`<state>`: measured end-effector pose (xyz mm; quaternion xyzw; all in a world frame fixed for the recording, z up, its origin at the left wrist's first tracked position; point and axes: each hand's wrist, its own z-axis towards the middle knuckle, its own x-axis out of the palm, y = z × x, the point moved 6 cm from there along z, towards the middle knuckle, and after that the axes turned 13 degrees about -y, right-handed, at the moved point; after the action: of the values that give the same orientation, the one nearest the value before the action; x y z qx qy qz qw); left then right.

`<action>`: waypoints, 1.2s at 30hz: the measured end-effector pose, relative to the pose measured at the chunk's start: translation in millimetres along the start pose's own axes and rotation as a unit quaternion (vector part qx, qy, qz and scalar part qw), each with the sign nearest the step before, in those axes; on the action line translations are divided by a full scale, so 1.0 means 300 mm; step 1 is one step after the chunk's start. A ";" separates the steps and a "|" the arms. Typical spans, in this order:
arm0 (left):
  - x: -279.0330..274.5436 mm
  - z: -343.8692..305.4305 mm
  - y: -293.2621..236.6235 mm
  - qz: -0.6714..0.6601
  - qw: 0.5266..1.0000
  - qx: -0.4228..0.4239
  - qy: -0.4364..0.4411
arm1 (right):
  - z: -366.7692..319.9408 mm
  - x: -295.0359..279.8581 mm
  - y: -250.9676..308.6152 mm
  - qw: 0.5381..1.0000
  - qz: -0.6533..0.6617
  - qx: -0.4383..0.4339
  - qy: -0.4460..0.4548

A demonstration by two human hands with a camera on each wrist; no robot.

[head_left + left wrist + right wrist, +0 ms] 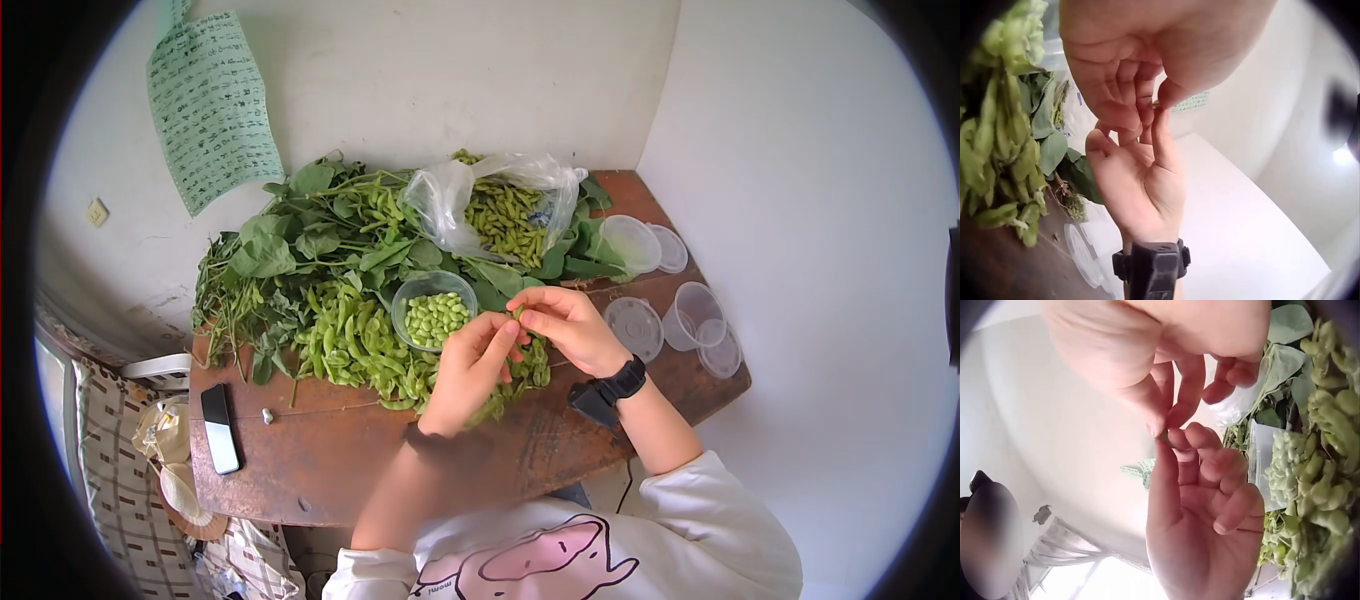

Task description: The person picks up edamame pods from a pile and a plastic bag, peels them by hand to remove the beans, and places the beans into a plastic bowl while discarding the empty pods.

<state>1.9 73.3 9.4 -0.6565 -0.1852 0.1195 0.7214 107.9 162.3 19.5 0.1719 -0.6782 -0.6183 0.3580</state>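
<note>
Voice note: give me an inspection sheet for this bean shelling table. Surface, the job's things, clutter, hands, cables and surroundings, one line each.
Surface: brown wooden table, scuffed and stained.
Job's things: soybean pod pinched between both hands; clear bowl of shelled beans; loose pod pile; leafy stalks; plastic bag holding more pods.
Clutter: phone near the left edge; empty clear tubs and lids on the right.
Hands: left hand and right hand meet above the pod pile, each pinching the pod.
Cables: nothing seen on the table.
Surroundings: white walls, a green printed sheet hung on the wall, checked cloth beside the table on the left.
</note>
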 end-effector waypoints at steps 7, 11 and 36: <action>0.024 -0.008 0.020 0.017 1.000 -0.013 -0.002 | -0.008 -0.059 -0.034 0.999 0.011 -0.012 -0.043; 0.034 -0.019 0.049 -0.108 0.989 -0.093 0.045 | -0.019 -0.053 -0.035 0.998 0.045 -0.046 0.017; 0.062 -0.091 0.166 -0.277 0.898 -0.299 0.168 | -0.078 0.004 -0.001 0.977 -0.092 -0.105 0.162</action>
<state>33.8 61.8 -39.9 -0.7739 -0.2621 -0.2583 0.5155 123.5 144.7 19.1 0.2928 -0.5238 -0.6804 0.4207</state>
